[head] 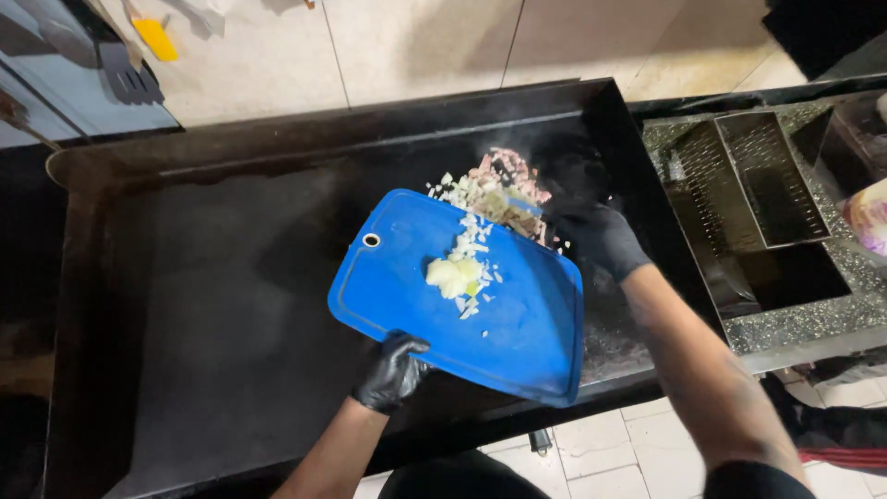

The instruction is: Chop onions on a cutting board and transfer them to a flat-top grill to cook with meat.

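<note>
Blue plastic cutting board [517,323] held tilted over the black flat-top griddle [203,305], far edge dipping toward the pile of chopped onion and meat bits [499,189] already on the hot surface. Left hand [393,371], black-gloved, clamped on the near edge of the board, fingers curled over the top and thumb presumably under. Right hand [601,238], also gloved, up at the board's far right corner just beside the pile; probably gripping a knife or scraper there, but too dark and blurred to tell what, or whether anything at all.

Handling notes: board looks thin and light, stiff enough to hold from one edge without sagging. Smooth plastic plus wet onion juice plus gloves, so likely slippery; best grip is a full pinch on the near rim, clear of the juice groove. Hanging hole [371,240] at the corner away from the right hand, also a decent hook for a finger.

Diced onion [459,274] sitting mid-board, between both hands: loose, soft, slides easily on a tilt.

Metal mesh basket [753,180] off past the right hand, spatula [129,74] well away beyond the left.
</note>
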